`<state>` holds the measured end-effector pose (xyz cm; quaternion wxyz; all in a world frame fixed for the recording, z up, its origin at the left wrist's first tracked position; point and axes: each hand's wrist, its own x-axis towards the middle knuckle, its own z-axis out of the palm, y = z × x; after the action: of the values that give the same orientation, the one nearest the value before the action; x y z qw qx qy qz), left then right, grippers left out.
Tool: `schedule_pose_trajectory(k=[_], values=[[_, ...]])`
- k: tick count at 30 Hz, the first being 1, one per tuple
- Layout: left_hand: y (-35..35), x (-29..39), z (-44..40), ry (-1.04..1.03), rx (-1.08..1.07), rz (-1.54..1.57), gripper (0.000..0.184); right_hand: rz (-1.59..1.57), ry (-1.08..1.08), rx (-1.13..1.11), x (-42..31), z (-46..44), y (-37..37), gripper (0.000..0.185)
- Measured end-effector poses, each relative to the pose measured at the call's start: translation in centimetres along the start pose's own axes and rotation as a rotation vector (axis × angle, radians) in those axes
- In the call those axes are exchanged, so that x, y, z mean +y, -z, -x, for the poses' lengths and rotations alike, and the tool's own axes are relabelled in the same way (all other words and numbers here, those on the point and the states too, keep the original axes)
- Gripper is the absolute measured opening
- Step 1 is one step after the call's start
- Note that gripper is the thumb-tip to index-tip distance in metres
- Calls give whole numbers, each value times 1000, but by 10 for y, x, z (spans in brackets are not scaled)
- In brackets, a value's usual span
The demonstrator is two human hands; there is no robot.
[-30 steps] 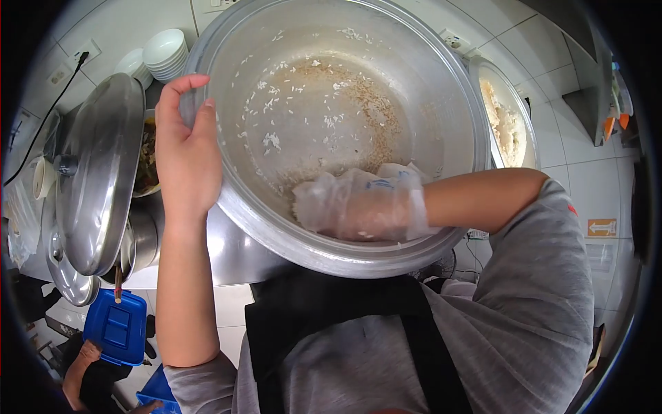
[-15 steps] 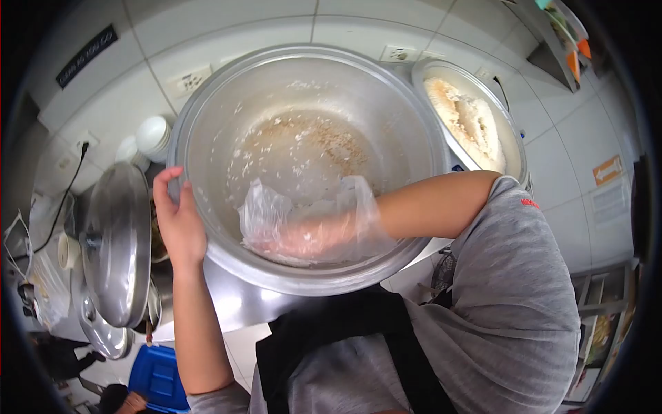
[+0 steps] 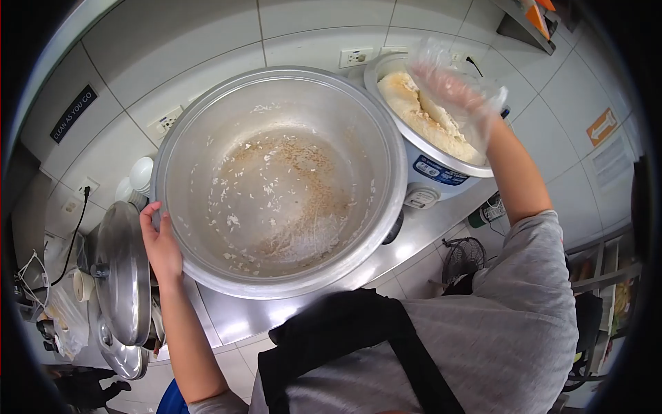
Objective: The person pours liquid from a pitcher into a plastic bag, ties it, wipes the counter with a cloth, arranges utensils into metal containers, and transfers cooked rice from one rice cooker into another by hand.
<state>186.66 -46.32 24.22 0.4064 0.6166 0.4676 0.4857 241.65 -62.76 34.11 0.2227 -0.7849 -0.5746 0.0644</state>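
Note:
A large metal pot (image 3: 276,259) with rice grains and brown residue on its bottom tilts toward me. My left hand (image 3: 162,241) grips its left rim, the thumb and a finger showing at the edge. My right hand (image 3: 452,90), inside a clear plastic bag (image 3: 493,103), is over the far right side of a rice cooker (image 3: 434,169). Cooked rice (image 3: 427,121) fills the cooker, with a hollow broken into its middle. The fingers of my right hand are blurred under the plastic, so their grip is unclear.
Left of the pot stand a metal lid (image 3: 124,276), a second lid (image 3: 123,355) and stacked white bowls (image 3: 141,176). Wall outlets (image 3: 355,57) are behind the pot. A fan (image 3: 463,259) is below the metal counter (image 3: 241,317). Another person's dark clothing shows at lower left.
My bagged right hand has moved up and right, out of the pot and over to the rice cooker. My left hand stays on the pot rim. The view has shifted.

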Motion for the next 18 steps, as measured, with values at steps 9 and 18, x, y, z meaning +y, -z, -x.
schedule_pose_trajectory(k=[9, 18], values=[[3, -4, -2, 28, 5, -79, 18, 321, -212, -40, 57, -1, 12, 40], [-15, 39, 9, -760, 258, -811, 25, -811, -12, 318, 15, -10, 1, 35]])
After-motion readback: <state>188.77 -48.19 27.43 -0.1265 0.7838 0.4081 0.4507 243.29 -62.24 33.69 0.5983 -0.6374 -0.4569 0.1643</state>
